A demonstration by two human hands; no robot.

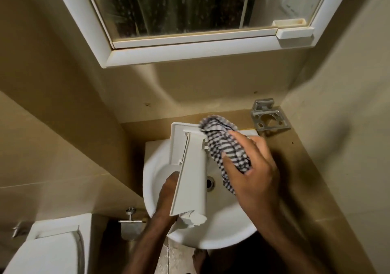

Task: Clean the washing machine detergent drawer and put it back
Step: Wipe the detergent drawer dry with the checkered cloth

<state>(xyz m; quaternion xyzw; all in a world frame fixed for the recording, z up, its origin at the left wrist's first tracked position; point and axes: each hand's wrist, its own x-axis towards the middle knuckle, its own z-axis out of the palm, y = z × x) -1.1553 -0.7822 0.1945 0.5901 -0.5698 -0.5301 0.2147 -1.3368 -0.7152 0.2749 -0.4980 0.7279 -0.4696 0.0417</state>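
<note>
The white plastic detergent drawer (193, 168) is held over the white sink (221, 227), its front panel at the far end and its long body pointing back toward me. My left hand (167, 191) grips the drawer from its left underside, mostly hidden behind it. My right hand (251, 168) holds a blue-and-white striped cloth (223, 145) bunched against the drawer's right side near the front panel. The near end of the drawer looks chipped and ragged.
The sink drain (210, 184) shows beside the drawer. A metal wall holder (269, 118) is mounted at the back right. A mirrored cabinet (190, 20) hangs above. A toilet (48, 250) and a wall valve (130, 216) are at the lower left. Beige tiled walls close in on both sides.
</note>
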